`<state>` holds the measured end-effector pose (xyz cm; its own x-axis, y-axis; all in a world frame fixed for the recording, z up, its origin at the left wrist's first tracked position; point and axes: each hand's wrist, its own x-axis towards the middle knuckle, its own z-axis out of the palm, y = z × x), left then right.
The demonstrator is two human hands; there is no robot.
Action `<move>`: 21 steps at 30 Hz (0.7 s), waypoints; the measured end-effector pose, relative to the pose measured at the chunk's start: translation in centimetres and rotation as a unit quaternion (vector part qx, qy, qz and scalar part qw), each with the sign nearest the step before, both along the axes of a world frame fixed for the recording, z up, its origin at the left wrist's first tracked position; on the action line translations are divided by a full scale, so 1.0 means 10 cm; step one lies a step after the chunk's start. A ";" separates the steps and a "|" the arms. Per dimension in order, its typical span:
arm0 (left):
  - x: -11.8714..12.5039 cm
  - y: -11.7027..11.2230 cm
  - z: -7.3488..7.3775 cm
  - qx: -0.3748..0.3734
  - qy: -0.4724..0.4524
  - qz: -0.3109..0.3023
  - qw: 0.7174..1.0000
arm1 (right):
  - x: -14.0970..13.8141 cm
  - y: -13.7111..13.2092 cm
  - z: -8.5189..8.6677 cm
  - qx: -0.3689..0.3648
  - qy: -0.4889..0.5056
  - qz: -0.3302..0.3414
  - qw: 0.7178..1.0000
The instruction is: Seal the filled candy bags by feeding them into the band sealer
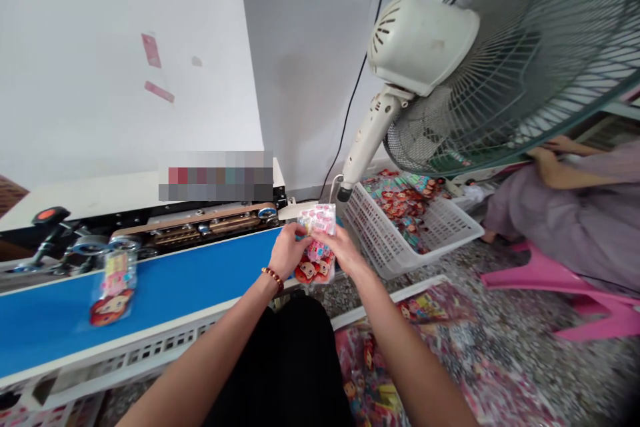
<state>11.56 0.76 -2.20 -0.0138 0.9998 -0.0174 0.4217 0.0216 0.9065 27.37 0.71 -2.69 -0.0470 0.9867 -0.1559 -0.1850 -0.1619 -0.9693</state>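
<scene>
Both my hands hold one clear plastic packet (316,248) with pink candies at its top and a cartoon face at its bottom. My left hand (289,250), with a bead bracelet on the wrist, pinches the packet's left edge. My right hand (340,247) grips its right side. The packet hangs just past the right end of the blue conveyor belt (190,280) of a sealing machine. A second, similar packet (113,287) lies on the belt to the left, blurred by motion.
A white basket (400,240) of the same packets sits on the floor to the right, under a standing fan (450,60). More packets fill a tray (415,347) by my legs. Another person sits on a pink stool (550,280) at the right.
</scene>
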 end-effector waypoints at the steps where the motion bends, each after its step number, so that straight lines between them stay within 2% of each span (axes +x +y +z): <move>1: 0.00 0.01 -0.02 0.000 -0.005 -0.006 1.000 | 0.00 0.00 0.00 0.001 -0.003 -0.001 1.000; 6: -0.05 0.05 -0.07 -0.024 -0.128 0.010 0.991 | 0.03 -0.04 -0.01 0.010 0.002 0.023 1.000; 12: -0.17 -0.05 0.10 -0.073 -0.236 0.021 0.969 | 0.05 -0.06 0.00 -0.005 0.052 0.002 0.999; 17: -0.30 -0.15 0.22 0.046 -0.245 0.037 0.968 | 0.05 -0.07 0.01 -0.022 0.053 -0.037 0.998; 18: -0.31 -0.14 0.23 0.050 -0.244 0.041 0.968 | 0.05 -0.07 0.01 -0.023 0.050 -0.046 0.997; 19: -0.32 -0.12 0.23 0.034 -0.243 0.047 0.968 | 0.06 -0.07 0.01 -0.023 0.049 -0.056 0.997; 21: -0.32 -0.05 0.21 -0.046 -0.240 0.055 0.968 | 0.08 -0.07 0.01 -0.019 0.049 -0.075 0.996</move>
